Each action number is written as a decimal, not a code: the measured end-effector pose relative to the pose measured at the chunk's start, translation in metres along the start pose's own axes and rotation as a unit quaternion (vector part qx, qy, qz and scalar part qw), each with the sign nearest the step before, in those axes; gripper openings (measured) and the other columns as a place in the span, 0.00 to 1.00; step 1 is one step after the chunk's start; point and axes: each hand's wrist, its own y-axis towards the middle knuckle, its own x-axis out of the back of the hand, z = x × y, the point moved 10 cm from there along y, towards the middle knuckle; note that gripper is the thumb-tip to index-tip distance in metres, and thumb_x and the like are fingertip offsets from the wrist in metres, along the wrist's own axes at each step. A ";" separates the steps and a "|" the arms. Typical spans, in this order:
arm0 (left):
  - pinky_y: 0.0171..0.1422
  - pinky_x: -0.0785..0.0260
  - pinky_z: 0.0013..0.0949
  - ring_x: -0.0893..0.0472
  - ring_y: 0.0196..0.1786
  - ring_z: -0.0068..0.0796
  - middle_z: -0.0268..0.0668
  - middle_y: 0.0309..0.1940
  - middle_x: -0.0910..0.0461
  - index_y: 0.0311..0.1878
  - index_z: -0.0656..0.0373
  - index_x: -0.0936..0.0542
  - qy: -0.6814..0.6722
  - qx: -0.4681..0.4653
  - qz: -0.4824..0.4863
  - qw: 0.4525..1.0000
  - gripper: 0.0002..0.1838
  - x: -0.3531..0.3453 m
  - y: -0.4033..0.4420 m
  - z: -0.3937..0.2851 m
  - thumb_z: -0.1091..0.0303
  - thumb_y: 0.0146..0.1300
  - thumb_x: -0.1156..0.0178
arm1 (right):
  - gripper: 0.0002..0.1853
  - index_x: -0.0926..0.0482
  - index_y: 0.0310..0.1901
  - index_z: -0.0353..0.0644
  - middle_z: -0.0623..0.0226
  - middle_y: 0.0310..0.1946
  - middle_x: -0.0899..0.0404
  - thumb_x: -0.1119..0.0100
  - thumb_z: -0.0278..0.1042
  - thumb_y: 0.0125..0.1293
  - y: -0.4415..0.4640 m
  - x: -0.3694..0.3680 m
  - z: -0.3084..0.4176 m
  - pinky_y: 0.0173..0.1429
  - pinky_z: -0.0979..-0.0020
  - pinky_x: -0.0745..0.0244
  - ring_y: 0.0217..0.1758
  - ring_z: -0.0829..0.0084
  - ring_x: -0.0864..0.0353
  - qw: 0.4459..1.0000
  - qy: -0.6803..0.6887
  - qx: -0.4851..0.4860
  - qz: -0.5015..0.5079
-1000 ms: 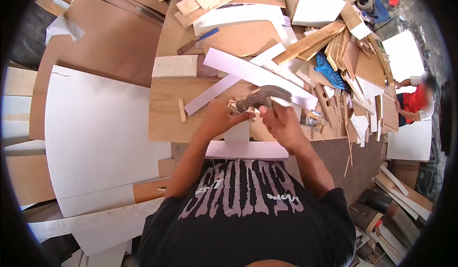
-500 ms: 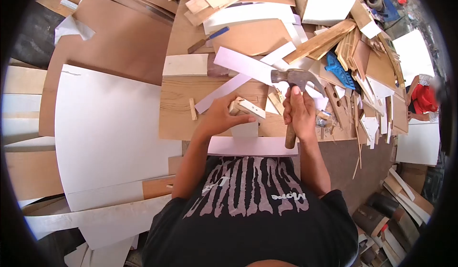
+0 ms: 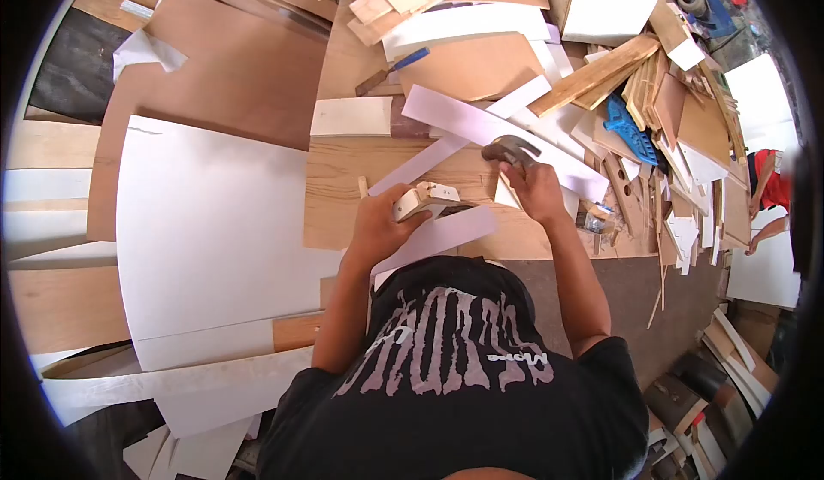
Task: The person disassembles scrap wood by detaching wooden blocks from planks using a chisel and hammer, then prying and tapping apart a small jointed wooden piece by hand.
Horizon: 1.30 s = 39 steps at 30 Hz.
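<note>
My left hand [image 3: 382,228] grips a small white-faced wooden block [image 3: 433,194], thumb along its near side and fingers behind it. Dark dots mark the block's pale face. In my right hand [image 3: 539,192] is a claw hammer [image 3: 511,149], its metal head up and to the right of the block, apart from it. Most of the hammer's handle is hidden by the hand. A pale pink strip [image 3: 459,233] slants out below the block, close to my shirt; whether it is joined to the block I cannot tell. Under both hands lies the wooden worktop [image 3: 343,223].
Crossed pale strips [image 3: 463,122] lie beyond my hands, with a blue-handled chisel-like tool [image 3: 395,70] further back. Wood offcuts [image 3: 601,72] and a blue plastic piece [image 3: 629,128] crowd the right. A large white panel [image 3: 215,240] is at left. Another person [image 3: 766,180] works far right.
The hammer has turned in my right hand and shifted slightly left, hiding its handle. The block has tilted in my left hand, and the pink strip near me now slants. The other person's arms have moved.
</note>
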 end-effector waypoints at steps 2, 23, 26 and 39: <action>0.45 0.22 0.41 0.12 0.38 0.45 0.48 0.36 0.12 0.53 0.61 0.14 0.021 0.000 -0.011 1.000 0.21 0.006 -0.003 0.004 0.63 0.58 0.22 | 0.21 0.17 0.51 0.35 0.47 0.27 0.15 0.36 0.47 0.73 0.002 -0.039 -0.022 0.40 0.50 0.21 0.33 0.45 0.13 0.999 -0.042 0.005 0.033; 0.48 0.22 0.36 0.12 0.41 0.33 0.46 0.40 0.11 0.56 0.61 0.16 -0.090 0.037 -0.086 0.992 0.21 0.101 -0.010 0.049 0.68 0.61 0.25 | 0.22 0.19 0.64 0.46 0.56 0.57 0.17 0.36 0.40 0.70 -0.003 -0.171 -0.080 0.62 0.51 0.22 0.60 0.52 0.17 0.979 -0.183 -0.088 -0.006; 0.49 0.22 0.35 0.12 0.43 0.33 0.44 0.40 0.11 0.57 0.62 0.16 -0.116 0.038 -0.077 0.989 0.22 0.116 -0.006 0.050 0.67 0.61 0.24 | 0.21 0.19 0.64 0.44 0.58 0.58 0.16 0.37 0.42 0.73 0.000 -0.156 -0.068 0.63 0.55 0.21 0.58 0.59 0.16 0.984 -0.129 -0.099 -0.076; 0.61 0.25 0.36 0.16 0.54 0.32 0.44 0.52 0.14 0.67 0.63 0.24 -0.264 0.029 0.125 0.956 0.32 0.107 0.003 0.056 0.65 0.62 0.24 | 0.44 0.30 0.77 0.48 0.56 0.67 0.21 0.20 0.41 0.60 -0.003 -0.060 0.236 0.65 0.57 0.19 0.61 0.60 0.14 0.957 0.108 0.074 0.260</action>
